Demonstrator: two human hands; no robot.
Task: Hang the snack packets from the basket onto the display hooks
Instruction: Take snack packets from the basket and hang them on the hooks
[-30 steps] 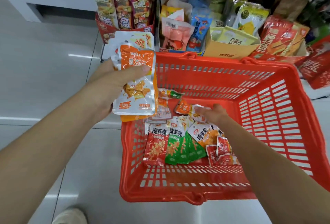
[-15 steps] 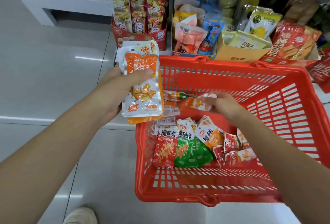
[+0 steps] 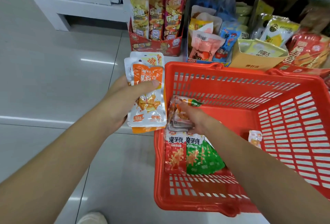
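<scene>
No hooks in view, nothing hung that I can see. The left hand (image 3: 123, 102) grips a stack of orange packets (image 3: 148, 99) just left of the red basket (image 3: 232, 84). The right hand (image 3: 196, 119), against its left wall, curls its fingers (image 3: 184, 108) round a small packet (image 3: 181, 115). Red and green packets (image 3: 194, 152) lie nearer, and the basket's right side is open.

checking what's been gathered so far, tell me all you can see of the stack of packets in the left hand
The stack of packets is several flat, glossy foil-looking pouches, white with orange tops and a picture of orange-brown pieces; one at the back shows 20% on yellow. They stand upright, slightly fanned, just left of the rim of the red basket. The left hand grips them, thumb across the front.
</scene>
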